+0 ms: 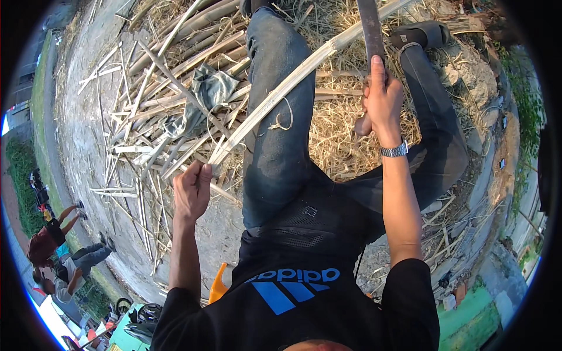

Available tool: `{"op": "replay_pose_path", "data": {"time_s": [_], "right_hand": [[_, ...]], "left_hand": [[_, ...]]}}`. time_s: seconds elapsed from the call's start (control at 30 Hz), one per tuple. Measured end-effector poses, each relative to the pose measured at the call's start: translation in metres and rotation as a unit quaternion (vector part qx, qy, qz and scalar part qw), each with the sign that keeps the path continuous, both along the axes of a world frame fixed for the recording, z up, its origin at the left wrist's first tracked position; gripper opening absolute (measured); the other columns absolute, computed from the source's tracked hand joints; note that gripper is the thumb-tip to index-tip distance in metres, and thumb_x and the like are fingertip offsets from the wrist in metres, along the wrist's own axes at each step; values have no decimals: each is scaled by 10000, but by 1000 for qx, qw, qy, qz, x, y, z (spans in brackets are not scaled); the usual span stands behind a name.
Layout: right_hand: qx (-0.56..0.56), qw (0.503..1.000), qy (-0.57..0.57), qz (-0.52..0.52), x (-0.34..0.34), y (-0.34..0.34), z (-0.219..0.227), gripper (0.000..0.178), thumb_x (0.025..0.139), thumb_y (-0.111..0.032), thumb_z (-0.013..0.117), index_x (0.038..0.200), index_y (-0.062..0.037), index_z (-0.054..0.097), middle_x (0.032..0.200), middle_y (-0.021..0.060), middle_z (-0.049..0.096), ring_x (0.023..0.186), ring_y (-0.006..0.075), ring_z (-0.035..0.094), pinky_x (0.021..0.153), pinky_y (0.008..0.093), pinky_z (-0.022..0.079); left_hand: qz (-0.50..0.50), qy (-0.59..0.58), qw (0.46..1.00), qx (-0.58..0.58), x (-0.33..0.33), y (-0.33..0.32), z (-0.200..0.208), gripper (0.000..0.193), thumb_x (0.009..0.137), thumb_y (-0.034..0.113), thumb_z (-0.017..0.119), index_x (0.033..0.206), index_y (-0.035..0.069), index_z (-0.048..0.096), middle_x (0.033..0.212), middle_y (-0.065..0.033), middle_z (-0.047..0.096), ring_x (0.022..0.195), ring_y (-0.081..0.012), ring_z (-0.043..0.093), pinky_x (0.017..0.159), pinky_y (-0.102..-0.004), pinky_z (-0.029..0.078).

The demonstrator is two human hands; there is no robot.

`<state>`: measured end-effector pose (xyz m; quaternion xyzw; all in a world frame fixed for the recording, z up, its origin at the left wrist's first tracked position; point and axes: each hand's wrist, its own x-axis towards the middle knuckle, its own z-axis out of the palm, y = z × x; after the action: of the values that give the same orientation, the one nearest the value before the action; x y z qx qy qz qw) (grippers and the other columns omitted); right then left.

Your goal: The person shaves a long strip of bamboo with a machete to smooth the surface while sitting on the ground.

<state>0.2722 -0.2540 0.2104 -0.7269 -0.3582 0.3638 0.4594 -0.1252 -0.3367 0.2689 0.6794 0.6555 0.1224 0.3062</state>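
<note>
My left hand is closed around the near end of a long pale split bamboo strip. The strip slants up to the right across my left thigh and passes the blade near the top of the view. A loose curl of fibre hangs from its middle. In my right hand is a machete, its dark blade pointing away from me. My thumb lies along the top of its grip, and the rounded handle end shows below my fingers. Whether the blade touches the strip, I cannot tell.
Many bamboo strips lie heaped at left, with a greyish-green cloth on them. Straw-like shavings cover the ground between my legs. An orange object is beside my left hip. Two people are off at the far left.
</note>
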Motion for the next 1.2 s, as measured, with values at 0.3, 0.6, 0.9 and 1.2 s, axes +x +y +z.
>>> {"op": "replay_pose_path", "data": {"time_s": [0.3,0.6,0.9,1.2], "right_hand": [[-27,997,-23,70,-7,-20,7,601,1046,-534,530,749,-18,615,503,-11,474,440,111,480,433,320,346],[-13,990,77,118,-34,-37,-4,490,1034,-495,578,792,-69,555,565,-55,465,456,36,461,390,219,338],[-11,990,45,136,-64,-50,-16,599,1034,-535,543,748,-17,638,503,-10,469,476,136,490,472,345,352],[38,987,-35,153,-69,-49,-3,571,1037,-504,565,759,-8,618,527,22,514,456,127,488,458,319,372]], "left_hand": [[-5,-31,999,-14,2,16,4,442,1052,264,588,704,6,503,534,-65,442,505,-126,377,479,-344,328],[-12,-55,998,-40,18,26,15,385,1053,270,582,800,-19,599,576,-92,530,527,-138,448,505,-341,379],[-21,-81,995,-61,30,36,1,412,1056,291,579,779,-14,583,570,-83,515,531,-147,440,516,-351,376],[-25,-76,997,5,51,41,-4,396,1039,262,617,766,-21,570,540,-89,426,521,-144,355,501,-356,342]]}}
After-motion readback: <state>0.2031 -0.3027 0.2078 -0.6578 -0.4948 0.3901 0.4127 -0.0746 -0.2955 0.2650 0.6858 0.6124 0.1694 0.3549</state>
